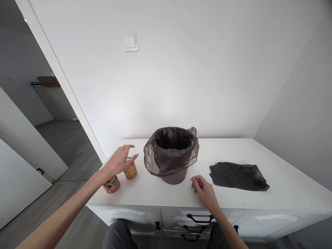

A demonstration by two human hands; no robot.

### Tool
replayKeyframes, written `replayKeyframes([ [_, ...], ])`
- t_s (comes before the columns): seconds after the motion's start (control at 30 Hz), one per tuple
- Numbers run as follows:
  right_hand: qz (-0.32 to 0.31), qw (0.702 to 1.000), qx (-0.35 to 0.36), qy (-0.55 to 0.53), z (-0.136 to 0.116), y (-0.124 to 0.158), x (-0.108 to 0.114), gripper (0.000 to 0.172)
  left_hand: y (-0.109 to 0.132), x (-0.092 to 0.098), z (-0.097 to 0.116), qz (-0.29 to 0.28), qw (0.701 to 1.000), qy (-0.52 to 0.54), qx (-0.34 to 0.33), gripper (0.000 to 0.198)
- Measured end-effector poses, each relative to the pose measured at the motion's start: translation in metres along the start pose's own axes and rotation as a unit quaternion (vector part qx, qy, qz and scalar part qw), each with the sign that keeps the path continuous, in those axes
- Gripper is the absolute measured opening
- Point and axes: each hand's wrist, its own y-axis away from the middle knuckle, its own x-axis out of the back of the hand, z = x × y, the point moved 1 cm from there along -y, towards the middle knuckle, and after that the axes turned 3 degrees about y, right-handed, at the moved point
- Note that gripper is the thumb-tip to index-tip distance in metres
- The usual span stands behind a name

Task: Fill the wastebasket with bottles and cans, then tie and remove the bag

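Counter edges: the white counter (285, 193) ran up to the back wall and to the side wall on the right; its left end stood free beside an open doorway (52, 138), and its front edge lay just under the person's forearms.
Open room: bare top lay in front of the bin, between the bin and the flat bag, and along the far right.
Left hand: the left hand (119, 161) hung open over the two cans, fingers spread and lightly bent, gripping nothing; whether it touched the farther can could not be told.
Right hand: the right hand (204, 190) sat near the front edge, just right of the bin's base, fingers loosely curled, empty.
Cans: the nearer can (112, 185) stood close to the left corner, the farther can (131, 171) just behind it, both left of the bin and apart from it.
Bin: the bin (174, 179) stood upright mid-counter, lined with a liner bag (169, 157) folded out over the rim; its inside looked dark, and any contents could not be seen.
Flat bag: a flat bag (238, 176) lay well right of the bin.
Materials: thin, crinkled, half-transparent dark film for both bags; small orange-labelled cylinders for the cans; a smooth matt top.
Below: drawers with dark handles (199, 218).
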Motion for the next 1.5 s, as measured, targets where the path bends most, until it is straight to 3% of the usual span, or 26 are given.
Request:
replayKeyframes([
  [0.1,0.004,1.0,0.002,0.002,0.0,0.001,-0.001,0.047,0.017,-0.022,-0.025,-0.083,0.995,-0.051,0.003,0.058],
  [0.2,0.008,1.0,0.006,0.005,-0.002,0.002,-0.001,0.047,0.029,-0.035,-0.027,-0.085,0.993,-0.076,0.001,0.046],
  [0.3,0.009,1.0,0.005,0.008,-0.002,0.002,-0.001,0.046,0.032,-0.025,-0.014,-0.06,0.995,-0.078,0.02,0.04],
  [0.33,0.009,1.0,0.004,0.009,-0.002,0.002,-0.001,0.047,0.03,-0.016,-0.008,-0.024,0.997,-0.072,0.025,0.039],
  [0.4,0.009,1.0,0.003,0.01,-0.001,0.001,-0.002,0.047,0.023,0.01,0.01,0.101,0.993,-0.049,0.026,0.043],
  [0.47,0.01,1.0,0.004,0.01,-0.001,0.0,-0.002,0.048,0.013,0.035,0.034,0.244,0.97,-0.009,0.009,0.049],
  [0.53,0.012,1.0,0.005,0.008,-0.002,0.0,-0.001,0.049,-0.001,0.051,0.063,0.323,0.943,0.064,-0.048,0.049],
  [0.6,0.015,1.0,0.006,0.008,-0.004,0.0,-0.001,0.05,-0.015,0.051,0.093,0.311,0.933,0.145,-0.108,0.048],
  [0.67,0.017,1.0,0.004,0.009,-0.006,0.001,-0.001,0.051,-0.024,0.04,0.115,0.247,0.94,0.189,-0.141,0.048],
  [0.73,0.018,1.0,-0.001,0.012,-0.009,0.001,-0.001,0.054,-0.025,0.027,0.122,0.177,0.956,0.184,-0.146,0.053],
  [0.83,0.013,1.0,-0.006,0.012,-0.011,0.002,0.0,0.057,-0.007,0.017,0.092,0.149,0.973,0.131,-0.114,0.057],
  [0.93,0.003,1.0,-0.003,0.009,-0.01,0.003,0.001,0.055,0.025,0.017,0.027,0.163,0.984,0.06,-0.044,0.052],
  [1.07,-0.001,1.0,0.002,0.007,-0.008,0.003,0.001,0.052,0.071,0.003,-0.056,0.014,0.998,-0.01,0.064,0.068],
  [1.13,0.001,1.0,0.003,0.005,-0.006,0.003,0.0,0.053,0.087,-0.009,-0.078,-0.037,0.995,0.006,0.096,0.067],
  [1.2,0.006,1.0,0.003,0.005,-0.006,0.003,0.0,0.054,0.096,-0.017,-0.084,-0.046,0.993,0.019,0.108,0.064],
  [1.27,0.011,1.0,0.006,0.005,-0.006,0.003,-0.001,0.055,0.095,-0.017,-0.076,-0.02,0.993,0.027,0.109,0.063],
  [1.33,0.013,1.0,0.008,0.005,-0.006,0.003,-0.001,0.055,0.087,-0.004,-0.055,0.057,0.991,0.05,0.112,0.063],
  [1.43,0.008,1.0,0.005,0.01,-0.007,0.003,-0.002,0.055,0.065,0.033,-0.003,0.251,0.955,0.112,0.109,0.058],
  [1.5,0.007,1.0,0.004,0.013,-0.006,0.003,-0.002,0.055,0.044,0.06,0.041,0.321,0.936,0.14,0.04,0.053],
])
